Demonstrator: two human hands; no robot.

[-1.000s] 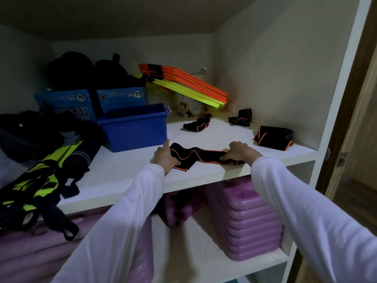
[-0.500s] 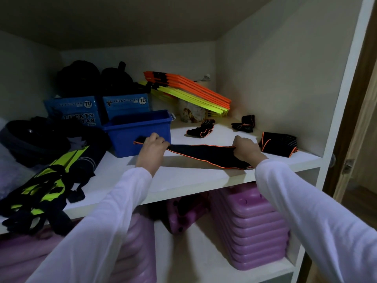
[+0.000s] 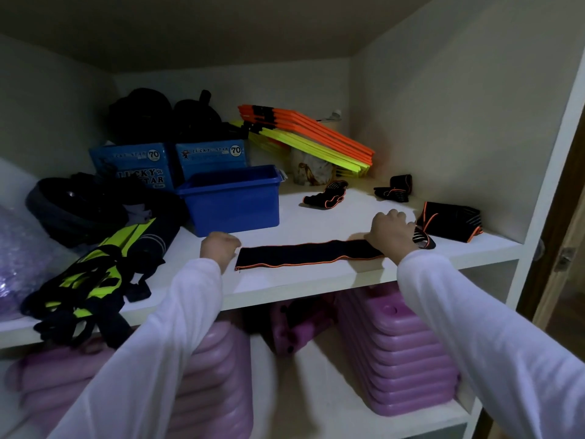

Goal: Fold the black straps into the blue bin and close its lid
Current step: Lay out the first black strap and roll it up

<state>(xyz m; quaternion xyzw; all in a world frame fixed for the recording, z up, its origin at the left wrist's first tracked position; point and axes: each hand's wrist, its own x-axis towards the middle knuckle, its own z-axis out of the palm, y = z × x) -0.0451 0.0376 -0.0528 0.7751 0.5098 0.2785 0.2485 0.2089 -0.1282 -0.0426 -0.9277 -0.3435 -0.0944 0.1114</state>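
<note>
**Strap laid flat along the shelf's front edge**

A long black strap (image 3: 308, 253) with orange edging is lying stretched out flat near the front edge of the white shelf (image 3: 285, 286). The right hand (image 3: 391, 231) is resting on the strap's right end, fingers curled over it and apparently gripping it, though the dim light is making the hold hard to read. The left hand (image 3: 218, 248) is sitting just beside the strap's left end with its fingers curled in; whether it is touching the cloth cannot be told from here.

The blue bin (image 3: 232, 202) is standing open behind the left hand, toward the middle of the shelf. Three more black straps are lying bunched further back and right: one (image 3: 326, 196) near the middle, one (image 3: 394, 188) by the back wall, and a folded one (image 3: 449, 221) at the right end of the shelf, just beside the right hand.
</note>
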